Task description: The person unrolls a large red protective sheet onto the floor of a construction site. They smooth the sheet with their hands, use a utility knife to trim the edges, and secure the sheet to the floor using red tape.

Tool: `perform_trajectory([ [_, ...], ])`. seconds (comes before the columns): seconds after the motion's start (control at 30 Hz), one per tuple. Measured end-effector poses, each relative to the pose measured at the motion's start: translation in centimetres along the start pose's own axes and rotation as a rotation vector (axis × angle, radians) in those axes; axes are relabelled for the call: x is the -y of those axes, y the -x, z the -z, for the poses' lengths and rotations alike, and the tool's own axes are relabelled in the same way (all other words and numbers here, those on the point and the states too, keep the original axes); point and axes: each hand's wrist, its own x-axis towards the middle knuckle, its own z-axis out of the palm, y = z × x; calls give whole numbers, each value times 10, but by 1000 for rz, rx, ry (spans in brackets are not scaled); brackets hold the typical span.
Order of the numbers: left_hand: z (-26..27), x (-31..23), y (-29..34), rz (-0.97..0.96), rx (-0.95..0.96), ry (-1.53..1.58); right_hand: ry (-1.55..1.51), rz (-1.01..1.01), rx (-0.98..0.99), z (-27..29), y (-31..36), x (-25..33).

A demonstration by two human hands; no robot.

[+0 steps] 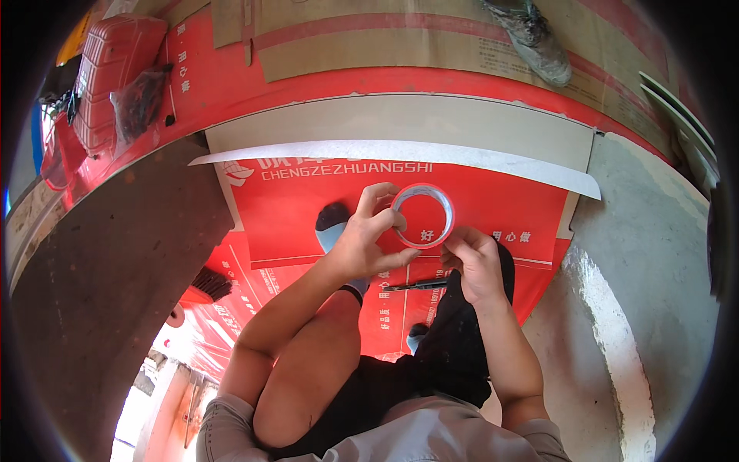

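Observation:
A roll of red tape [440, 194] with a pale inner core is held up in front of me, its ring facing up. My left hand [371, 235] curls its fingers onto the roll's left rim, with the thumb stretched out below it. At the lower right rim, my right hand [475, 262] pinches with thumb and fingers; a loose tape end there is too small to make out. Beneath the roll spreads a red printed protective sheet [292, 219], its far edge folded to a white strip [400, 152]. A black utility knife [419, 285] lies between my knees.
Grey walls [115, 231] curve in on both sides. Beyond the pale ledge [400, 115] lie cardboard [431, 46] and a dirty shoe [535, 50]. A red toolbox [115, 69] and a plastic bag [140, 104] stand far left. A dark-bristled brush [212, 285] lies near left.

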Motion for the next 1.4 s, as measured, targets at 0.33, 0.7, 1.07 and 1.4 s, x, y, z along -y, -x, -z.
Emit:
perform_trajectory([
  [0.33, -7, -4, -5, 194, -51, -13, 414, 546, -308, -19, 12, 1],
  [0.7, -11, 2, -12, 77, -34, -35, -2, 543, -138, -21, 7, -5],
  [1.07, -17, -6, -19, -24, 256, -242, -376, 31, 88, 19, 0, 9],
  [1.4, -19, -17, -93, -74, 445, -335, 184, 384, -103, 83, -40, 40],
])
